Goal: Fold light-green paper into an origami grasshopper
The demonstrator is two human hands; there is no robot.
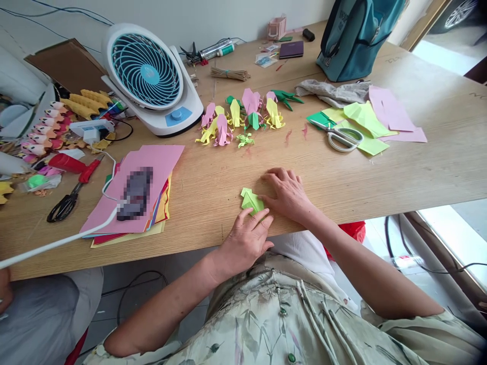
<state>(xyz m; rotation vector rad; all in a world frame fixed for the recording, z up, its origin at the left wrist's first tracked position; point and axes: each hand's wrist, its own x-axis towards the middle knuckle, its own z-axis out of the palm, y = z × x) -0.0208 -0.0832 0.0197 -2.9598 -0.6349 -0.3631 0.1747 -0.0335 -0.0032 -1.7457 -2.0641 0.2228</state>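
Observation:
A small piece of folded light-green paper (251, 201) lies on the wooden table in front of me, with narrow flaps at its far end and a crease down its middle. My left hand (249, 235) rests its outstretched fingertips on the near end of this paper, thumb apart and nearer to me. On the other side, my right hand (287, 195) lies palm down on the table, its thumb touching the paper's right edge and its fingers spread loosely. Part of the paper's near end is hidden beneath the left fingers.
Folded pink, yellow and green paper figures (243, 114) stand farther back. Scissors (342, 138) lie by green and pink sheets (391, 109) at right. To the left are a fan (146, 76), a pink paper stack (163, 157) and red-handled pliers (72, 197). Another person sits at lower left.

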